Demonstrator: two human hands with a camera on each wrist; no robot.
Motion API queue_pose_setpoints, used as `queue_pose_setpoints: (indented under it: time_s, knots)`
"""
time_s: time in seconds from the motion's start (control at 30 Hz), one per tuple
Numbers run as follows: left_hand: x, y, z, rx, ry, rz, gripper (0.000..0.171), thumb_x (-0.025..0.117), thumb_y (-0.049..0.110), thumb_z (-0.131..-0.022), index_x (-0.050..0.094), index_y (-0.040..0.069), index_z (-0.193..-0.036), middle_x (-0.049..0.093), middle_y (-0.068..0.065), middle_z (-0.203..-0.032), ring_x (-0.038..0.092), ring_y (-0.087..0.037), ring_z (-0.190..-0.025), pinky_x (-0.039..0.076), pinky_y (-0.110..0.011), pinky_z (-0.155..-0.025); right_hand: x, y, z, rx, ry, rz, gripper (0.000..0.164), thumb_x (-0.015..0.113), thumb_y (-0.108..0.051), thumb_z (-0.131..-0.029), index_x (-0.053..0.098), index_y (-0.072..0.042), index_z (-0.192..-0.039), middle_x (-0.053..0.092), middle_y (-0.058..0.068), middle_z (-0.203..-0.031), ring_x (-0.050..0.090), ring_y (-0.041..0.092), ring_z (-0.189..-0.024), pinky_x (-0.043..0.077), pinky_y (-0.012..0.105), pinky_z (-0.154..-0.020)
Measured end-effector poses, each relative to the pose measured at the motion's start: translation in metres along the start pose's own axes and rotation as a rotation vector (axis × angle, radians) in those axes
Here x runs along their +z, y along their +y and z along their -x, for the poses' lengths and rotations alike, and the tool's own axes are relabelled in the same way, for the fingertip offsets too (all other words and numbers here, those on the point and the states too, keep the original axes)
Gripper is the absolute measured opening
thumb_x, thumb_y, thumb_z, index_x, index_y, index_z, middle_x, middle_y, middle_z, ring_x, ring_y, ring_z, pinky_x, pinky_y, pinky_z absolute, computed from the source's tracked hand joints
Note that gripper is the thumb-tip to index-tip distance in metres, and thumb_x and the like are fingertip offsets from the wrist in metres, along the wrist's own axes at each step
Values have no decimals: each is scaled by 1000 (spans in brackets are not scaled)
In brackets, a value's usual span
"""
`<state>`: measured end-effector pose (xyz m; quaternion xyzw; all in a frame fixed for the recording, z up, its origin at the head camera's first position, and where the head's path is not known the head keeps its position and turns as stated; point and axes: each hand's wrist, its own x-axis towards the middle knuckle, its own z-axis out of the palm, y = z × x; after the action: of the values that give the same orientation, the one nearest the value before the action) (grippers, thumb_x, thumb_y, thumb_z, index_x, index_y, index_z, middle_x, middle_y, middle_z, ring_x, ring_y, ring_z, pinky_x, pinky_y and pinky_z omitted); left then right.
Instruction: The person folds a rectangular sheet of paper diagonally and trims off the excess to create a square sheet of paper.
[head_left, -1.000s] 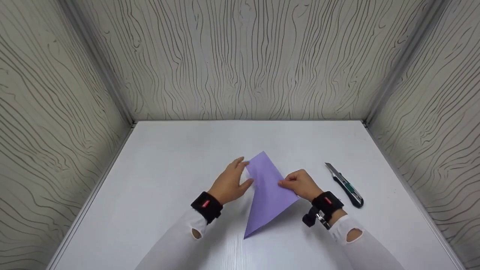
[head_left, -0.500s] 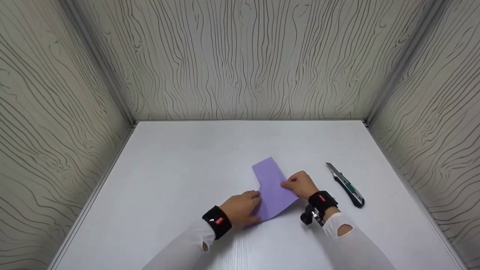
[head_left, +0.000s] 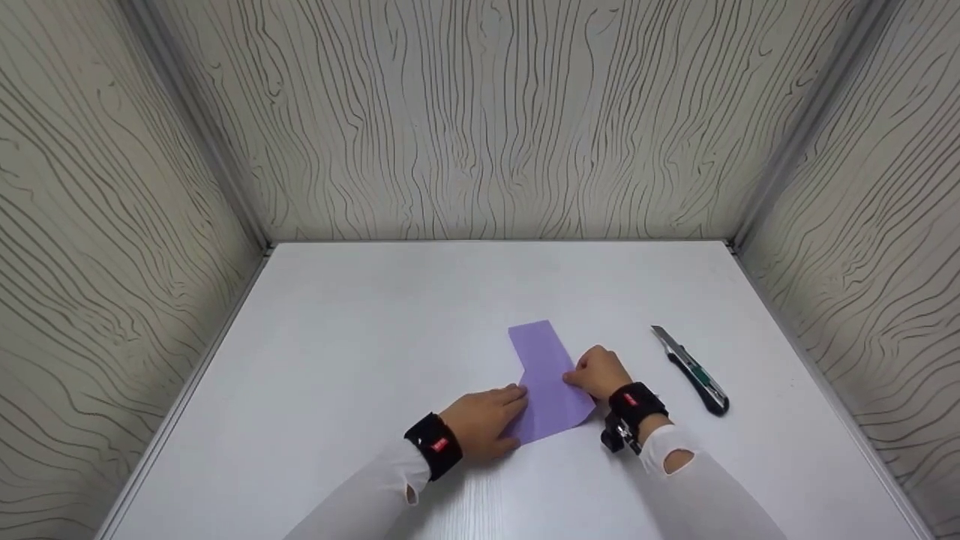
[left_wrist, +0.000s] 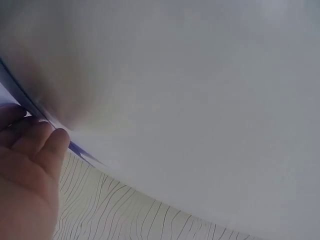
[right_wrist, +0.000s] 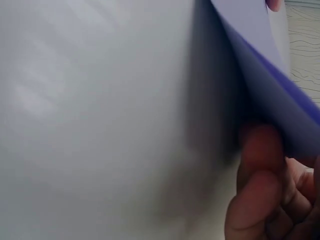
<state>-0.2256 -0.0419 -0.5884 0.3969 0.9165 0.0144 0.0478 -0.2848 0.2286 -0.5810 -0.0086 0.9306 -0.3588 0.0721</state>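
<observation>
A folded sheet of purple paper (head_left: 551, 386) lies on the white table, its narrow end pointing away from me. My left hand (head_left: 484, 421) rests at the paper's lower left edge, with fairly straight fingers touching it. In the left wrist view those fingers (left_wrist: 52, 150) meet the thin purple edge of the paper (left_wrist: 80, 152). My right hand (head_left: 600, 373) pinches the paper's right edge between thumb and curled fingers. Seen from the right wrist, the paper (right_wrist: 270, 85) stands lifted off the table there, with curled fingers (right_wrist: 260, 185) beneath it.
A utility knife (head_left: 691, 371) with its blade out lies right of my right hand. The white table (head_left: 360, 315) ends at a wood-patterned back wall (head_left: 480, 127), with similar walls on both sides. A black band with a small device sits on my right wrist.
My left hand has come down and toward me, from beside the paper's upper left onto its lower left edge. The raised paper has flattened and turned slightly; the right hand keeps its pinch.
</observation>
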Motion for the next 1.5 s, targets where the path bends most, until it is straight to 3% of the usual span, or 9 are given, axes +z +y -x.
queue_pose_setpoints:
  time_s: [0.27,0.5,0.7,0.83,0.93,1.0,1.13,1.23,1.5]
  knots:
    - [-1,2,1,12,-12,-55,68,59,46,-109,47,10,-165,48,-4,-170,46,-18,-158,38,-28,-128,-5,-3,2,-3,18,61,29,85,-20,-88,69,-5,-69,64,1,-63,57,15,-56,43,25,-51]
    - [-1,3,3,0,4,-99,65,54,46,-112,48,9,-164,48,-6,-170,46,-20,-158,39,-29,-128,-29,-4,5,-15,59,92,31,83,-32,-95,72,-5,-83,66,2,-64,58,13,-55,42,26,-54]
    - [1,1,3,-40,17,-129,64,51,47,-113,49,7,-163,48,-9,-170,48,-22,-157,40,-30,-127,-58,2,10,-72,197,169,58,84,-39,-95,67,5,-129,75,25,-107,71,36,-88,57,47,-76]
    - [1,2,3,-51,29,-134,64,51,47,-113,50,6,-162,49,-9,-169,50,-23,-155,41,-31,-127,-75,18,12,-82,244,228,72,83,-38,-95,59,11,-142,67,38,-131,68,54,-116,58,64,-95]
    - [2,3,3,-61,30,-125,63,52,46,-113,51,5,-161,49,-10,-169,49,-24,-156,41,-31,-127,-87,35,13,-39,249,287,75,82,-39,-96,58,16,-141,65,42,-131,66,59,-118,57,69,-95]
    - [1,4,3,-68,35,-118,63,53,46,-112,52,5,-160,50,-11,-168,49,-25,-156,41,-32,-127,-94,47,15,11,237,321,74,81,-41,-96,60,18,-134,67,42,-121,68,58,-108,59,68,-87]
    - [1,7,3,-77,49,-117,62,53,45,-112,54,4,-159,51,-12,-167,50,-25,-155,42,-32,-126,-108,68,24,133,180,327,55,77,-38,-98,65,16,-103,67,30,-88,66,45,-79,56,53,-62]
    - [1,8,2,-78,63,-130,61,53,44,-113,55,3,-158,52,-13,-166,51,-26,-155,42,-32,-126,-115,78,32,198,129,314,41,70,-31,-100,63,6,-84,62,18,-73,58,34,-70,48,42,-56]
    - [2,8,-2,-77,95,-171,61,54,42,-111,56,-1,-155,56,-16,-162,54,-28,-152,42,-30,-126,-120,92,45,211,38,295,26,60,-15,-97,62,3,-79,59,11,-67,56,27,-60,45,34,-50]
